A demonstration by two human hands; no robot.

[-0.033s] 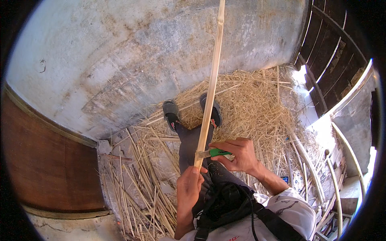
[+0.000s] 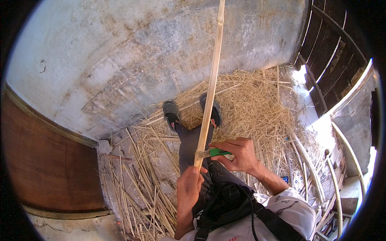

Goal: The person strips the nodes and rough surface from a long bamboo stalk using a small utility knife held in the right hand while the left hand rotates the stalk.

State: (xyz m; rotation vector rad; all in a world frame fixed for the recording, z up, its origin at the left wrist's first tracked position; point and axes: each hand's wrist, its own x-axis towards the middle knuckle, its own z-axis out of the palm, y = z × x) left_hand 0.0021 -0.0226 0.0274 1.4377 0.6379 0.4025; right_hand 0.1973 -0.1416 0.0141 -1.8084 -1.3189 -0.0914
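A long, pale split bamboo strip (image 2: 212,86) stretches from my lap up past the top of the picture. Around its near end my left hand (image 2: 189,184) is closed, thumb along the strip. My right hand (image 2: 238,155) grips the green handle of a knife (image 2: 220,152). The knife's blade lies across the strip, touching it just beyond my left hand, near a darker joint in the bamboo. Part of the blade is hidden where it meets the strip.
Thin shavings (image 2: 253,108) cover the floor beyond my feet and to the right. A pile of split strips (image 2: 148,188) lies to the left. Ahead rises a stained wall (image 2: 152,48); a brown panel (image 2: 52,156) stands at left, and curved poles (image 2: 307,164) lie at right.
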